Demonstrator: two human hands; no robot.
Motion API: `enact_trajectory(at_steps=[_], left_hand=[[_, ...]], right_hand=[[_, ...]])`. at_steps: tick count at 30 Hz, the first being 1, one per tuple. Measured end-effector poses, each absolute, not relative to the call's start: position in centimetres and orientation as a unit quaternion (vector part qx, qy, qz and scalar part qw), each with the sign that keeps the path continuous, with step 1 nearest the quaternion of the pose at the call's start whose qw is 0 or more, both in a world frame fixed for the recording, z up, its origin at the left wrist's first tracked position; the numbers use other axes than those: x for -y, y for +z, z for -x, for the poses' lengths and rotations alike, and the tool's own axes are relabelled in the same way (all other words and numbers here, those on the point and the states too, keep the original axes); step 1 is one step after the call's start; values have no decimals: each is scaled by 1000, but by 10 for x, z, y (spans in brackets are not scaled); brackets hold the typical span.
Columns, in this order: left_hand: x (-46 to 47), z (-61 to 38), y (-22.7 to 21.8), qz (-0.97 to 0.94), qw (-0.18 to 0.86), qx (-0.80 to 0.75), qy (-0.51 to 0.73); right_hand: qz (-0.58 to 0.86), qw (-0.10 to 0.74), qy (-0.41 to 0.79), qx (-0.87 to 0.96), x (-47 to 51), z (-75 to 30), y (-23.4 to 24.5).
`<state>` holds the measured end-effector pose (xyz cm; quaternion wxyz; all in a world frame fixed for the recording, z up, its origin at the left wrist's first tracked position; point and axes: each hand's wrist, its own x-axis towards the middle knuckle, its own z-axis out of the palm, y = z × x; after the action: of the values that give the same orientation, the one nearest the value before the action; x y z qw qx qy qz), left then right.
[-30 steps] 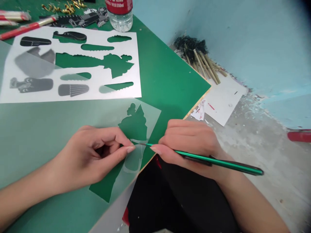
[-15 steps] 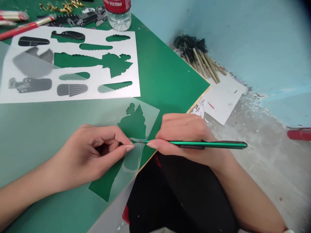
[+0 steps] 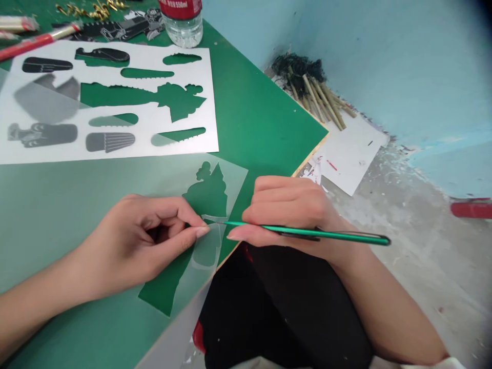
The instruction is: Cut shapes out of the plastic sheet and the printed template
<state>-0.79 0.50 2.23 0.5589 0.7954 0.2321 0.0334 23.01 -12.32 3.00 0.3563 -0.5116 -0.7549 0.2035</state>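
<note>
We see a metallic green pen (image 3: 338,235) with a black clip (image 3: 302,237) and milky, translucent film (image 3: 161,177) that dulls the deep green counter (image 3: 265,113) to a greyish green; the counter's edge (image 3: 310,155) is pale tan. Our white paper (image 3: 148,115) carries black and grey figures (image 3: 48,65), one panel (image 3: 110,142) striped with pale lines, and its cut-outs (image 3: 115,96) show green. Around us we find a red bottle label (image 3: 180,9) printed in white, gold fasteners (image 3: 100,11), a red and cream stick (image 3: 42,40), black clothing (image 3: 246,307) and a light blue wall (image 3: 403,77).
</note>
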Motion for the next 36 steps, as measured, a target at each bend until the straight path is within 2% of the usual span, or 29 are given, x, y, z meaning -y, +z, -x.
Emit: enact_trajectory(at_steps=[5,12,36], left_hand=[[-7,7,24,-791,561,-244,18],[-6,5,23,-784,564,-257,19],[-2,-1,28,-781,555,-277,67]], right_hand=[[506,324,172,781,120,-230,32],[516,348,193,758,122,-227,35],[536,367,141,747,128,-218,32]])
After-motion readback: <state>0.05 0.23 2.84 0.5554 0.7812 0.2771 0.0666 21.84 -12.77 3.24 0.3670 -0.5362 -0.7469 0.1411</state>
